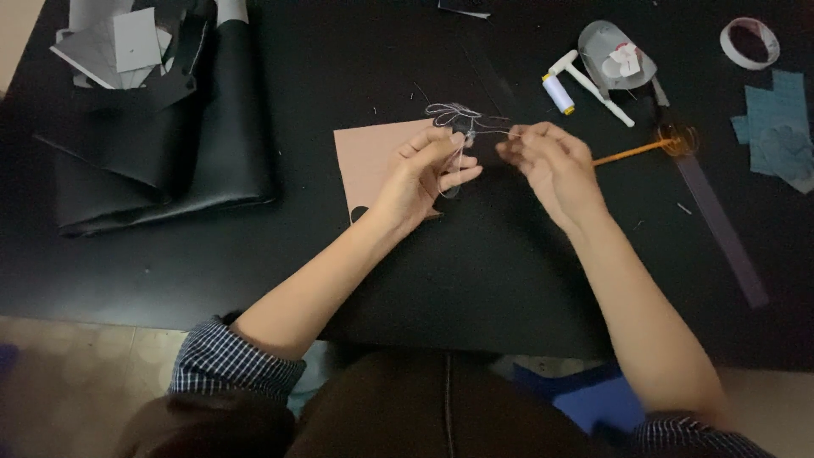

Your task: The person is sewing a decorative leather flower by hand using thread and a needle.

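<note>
- The left hand (428,165) pinches a thin white thread (454,114) between thumb and forefinger, with the other fingers loosely curled; a loop of the thread hangs below them.
- The right hand (547,157) is closed at the fingertips on the other end of the same thread, which runs short and taut between the two hands.
- A loose tangle of the thread lies on the black tabletop (339,76) just above the left hand.
- Whether a needle is held is too small to tell.
- A pink sheet of card (369,157) lies under and beside the left hand, flat on the tabletop.
- Right of the right hand lies an orange-handled tool (644,148), and near it a translucent ruler (721,225).
- Further up stands a small spool of white thread (558,93), beside a white stick-shaped tool (593,85) and a clear curved piece (610,55).
- A roll of tape (750,42) and teal paper pieces (780,127) sit at the far right.
- Folded black leather-like material (170,144) with grey paper patterns (119,47) fills the upper left.
</note>
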